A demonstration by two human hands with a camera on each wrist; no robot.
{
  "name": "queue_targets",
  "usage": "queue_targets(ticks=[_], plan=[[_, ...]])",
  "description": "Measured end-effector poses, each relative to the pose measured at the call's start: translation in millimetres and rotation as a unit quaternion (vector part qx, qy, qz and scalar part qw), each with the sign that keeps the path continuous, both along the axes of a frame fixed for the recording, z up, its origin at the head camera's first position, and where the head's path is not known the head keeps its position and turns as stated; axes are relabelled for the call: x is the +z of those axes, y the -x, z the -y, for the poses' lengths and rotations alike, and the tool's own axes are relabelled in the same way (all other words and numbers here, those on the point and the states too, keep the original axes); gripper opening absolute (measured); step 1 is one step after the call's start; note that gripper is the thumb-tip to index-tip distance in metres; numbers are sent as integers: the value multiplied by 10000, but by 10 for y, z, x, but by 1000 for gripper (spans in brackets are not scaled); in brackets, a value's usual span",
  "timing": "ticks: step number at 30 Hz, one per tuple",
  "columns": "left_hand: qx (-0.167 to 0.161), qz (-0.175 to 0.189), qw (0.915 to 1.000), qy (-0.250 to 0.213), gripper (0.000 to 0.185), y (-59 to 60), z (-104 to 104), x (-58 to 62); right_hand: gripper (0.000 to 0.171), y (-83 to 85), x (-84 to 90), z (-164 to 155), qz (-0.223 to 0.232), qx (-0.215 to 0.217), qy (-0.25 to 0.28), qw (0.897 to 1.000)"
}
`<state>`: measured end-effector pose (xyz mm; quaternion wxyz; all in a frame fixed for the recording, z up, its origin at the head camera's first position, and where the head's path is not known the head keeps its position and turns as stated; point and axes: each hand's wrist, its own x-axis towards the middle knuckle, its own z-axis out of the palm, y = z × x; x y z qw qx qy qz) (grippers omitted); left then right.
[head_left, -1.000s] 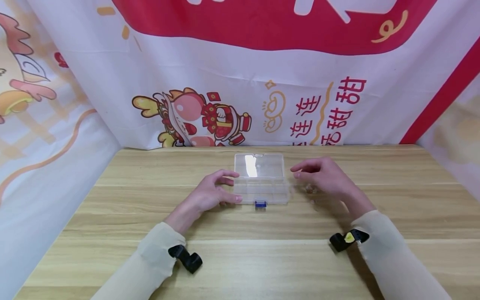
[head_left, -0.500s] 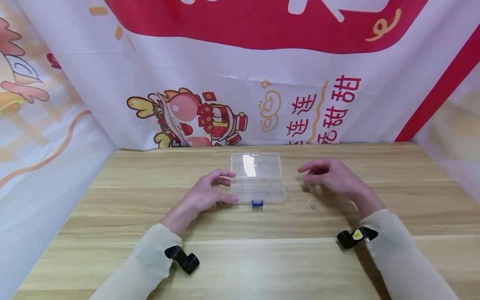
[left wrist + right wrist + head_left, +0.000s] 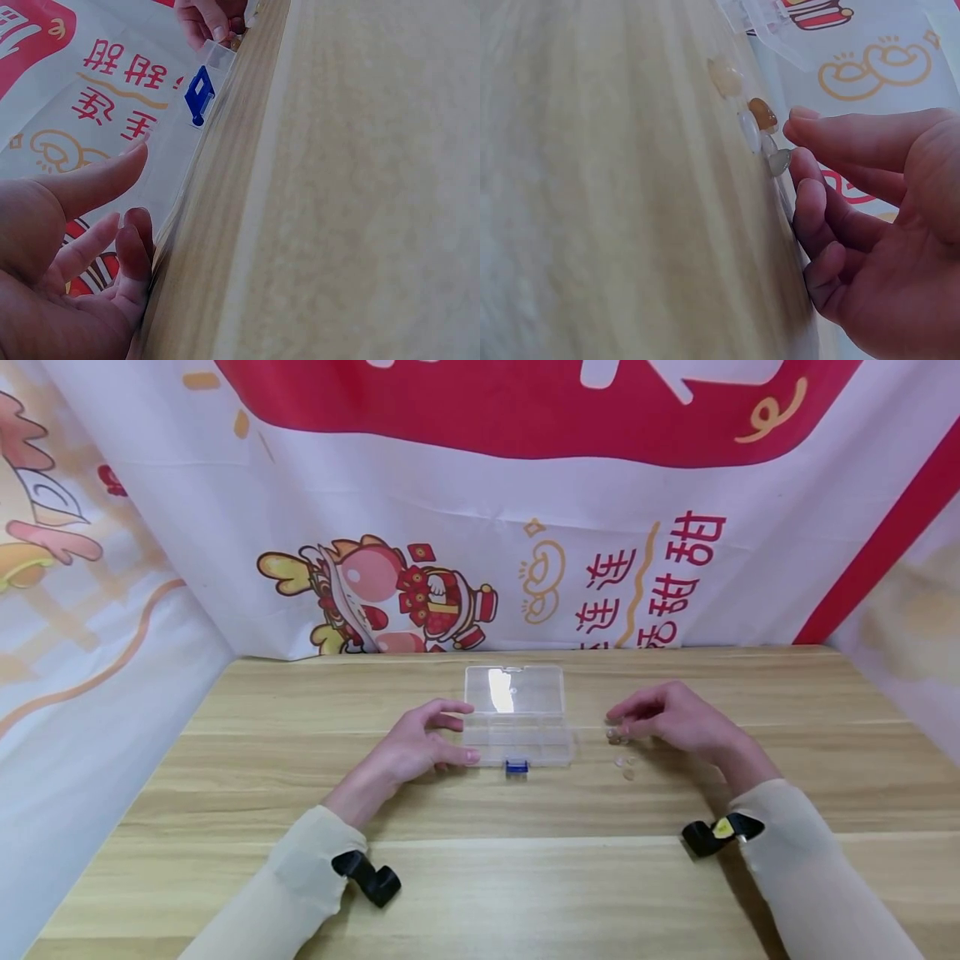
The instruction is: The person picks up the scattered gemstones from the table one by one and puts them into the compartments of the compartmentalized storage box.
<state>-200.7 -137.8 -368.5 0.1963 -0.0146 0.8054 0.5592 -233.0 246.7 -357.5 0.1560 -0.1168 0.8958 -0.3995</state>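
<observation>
A clear plastic compartment box (image 3: 517,752) lies with its lid raised on the wooden table, its blue latch (image 3: 517,767) facing me. My left hand (image 3: 420,739) rests at the box's left end, thumb near the front corner and fingers by the hinge side. My right hand (image 3: 675,718) is low over the table right of the box. In the right wrist view its thumb and forefinger stand apart at several small smooth pebbles: a brown pebble (image 3: 763,114), a white pebble (image 3: 748,130), a grey-green pebble (image 3: 779,162) and a peach pebble (image 3: 725,76).
A printed white and red cloth (image 3: 450,485) hangs behind the table's back edge. Loose pebbles (image 3: 628,773) lie in front of the right hand. The wooden table (image 3: 480,885) extends toward me.
My right hand has moved right, away from the box, and lowered to the pebbles. My left hand has stayed at the box. The head view has shifted slightly.
</observation>
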Motion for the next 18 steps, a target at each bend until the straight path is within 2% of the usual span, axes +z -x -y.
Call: queue_targets(ticks=[8,18], plan=[[-1,9,10000,-43,65,-10,-3,5,28,-14,-14,35,199,-3,-163,9997],[9,-20,10000,13,65,-4,4,-1,23,-13,-17,39,137,160,-267,9994]])
